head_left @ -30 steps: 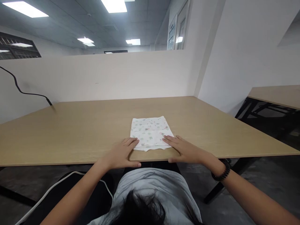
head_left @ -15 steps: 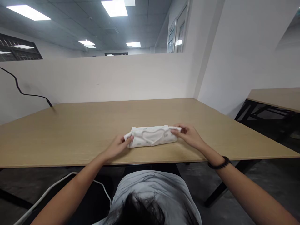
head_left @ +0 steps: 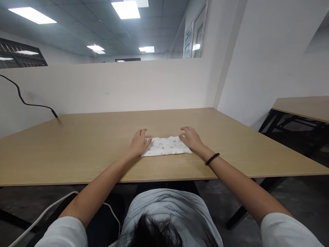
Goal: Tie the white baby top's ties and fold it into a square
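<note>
A folded white garment with small printed figures lies flat on the table as a wide, low strip. My left hand is at its left end, thumb over the fabric and fingers spread past the far corner. At the right end, my right hand has its thumb at the cloth's edge and its fingers stretched out and apart. Neither hand grips the fabric. Whether the palms press on it cannot be made out.
The wooden table runs up to a low white partition. A black cable hangs at the left, its plug near the table's back corner. A white cable runs below the front edge. Another table stands to the right.
Both hands have let go of the garment's ends and moved inward and away from me, fingers now spread. The garment has gone from held, with a curved neckline-like edge showing, to lying flat, printed side up.
</note>
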The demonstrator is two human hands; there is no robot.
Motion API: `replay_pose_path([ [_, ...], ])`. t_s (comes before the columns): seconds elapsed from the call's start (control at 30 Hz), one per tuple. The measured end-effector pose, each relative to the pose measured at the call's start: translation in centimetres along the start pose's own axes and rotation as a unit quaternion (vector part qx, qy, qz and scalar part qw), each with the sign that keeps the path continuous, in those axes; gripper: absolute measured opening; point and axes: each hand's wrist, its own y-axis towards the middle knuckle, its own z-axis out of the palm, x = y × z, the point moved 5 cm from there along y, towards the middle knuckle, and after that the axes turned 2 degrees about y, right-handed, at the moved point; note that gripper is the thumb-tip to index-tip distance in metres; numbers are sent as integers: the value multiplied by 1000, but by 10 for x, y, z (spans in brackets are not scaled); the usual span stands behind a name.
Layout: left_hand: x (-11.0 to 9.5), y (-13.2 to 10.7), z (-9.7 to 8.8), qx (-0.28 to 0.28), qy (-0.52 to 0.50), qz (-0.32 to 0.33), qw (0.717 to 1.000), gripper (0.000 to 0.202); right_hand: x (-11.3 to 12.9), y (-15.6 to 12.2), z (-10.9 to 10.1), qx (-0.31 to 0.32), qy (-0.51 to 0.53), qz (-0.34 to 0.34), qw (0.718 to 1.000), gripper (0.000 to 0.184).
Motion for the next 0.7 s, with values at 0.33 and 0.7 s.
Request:
replay_pose_path([
  [0.33,-28,-3,46,277,83,105,951,84,25,-24,37,256,-86,12,963,85],
  [0.7,-57,31,70,217,68,118,966,70,87,8,61,158,-57,8,986,77],
])
